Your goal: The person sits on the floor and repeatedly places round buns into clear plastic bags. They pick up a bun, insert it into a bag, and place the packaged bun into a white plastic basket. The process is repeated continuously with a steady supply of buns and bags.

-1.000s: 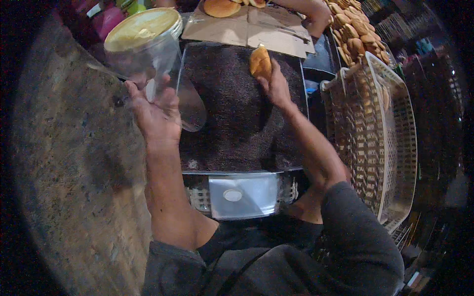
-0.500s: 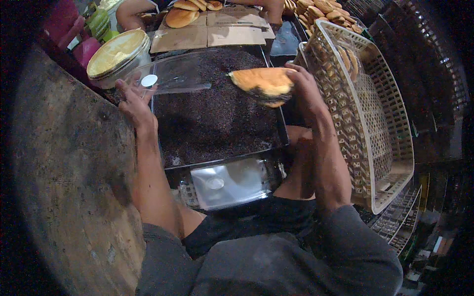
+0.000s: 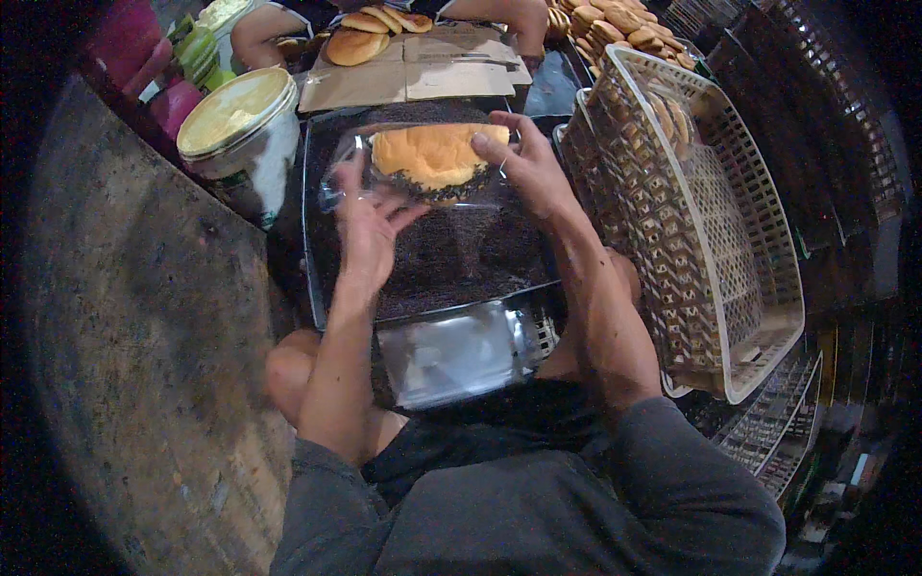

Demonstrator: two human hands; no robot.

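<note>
Bun (image 3: 434,156), dark crumbs on its underside, sits half inside clear bag (image 3: 423,178) over the crumb tray (image 3: 317,278). Right hand (image 3: 526,165) pinches bun; left hand (image 3: 370,226), fingers spread, holds bag open. Risk: bag mouth slips, crumbs scrape off.

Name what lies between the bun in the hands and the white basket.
Only the right hand, gripping the bun in its clear bag, lies before the white basket, head view.

floor (image 3: 125,384): worn mottled concrete | wire shelving (image 3: 768,432): lower right | light: dim, dark edges
</note>
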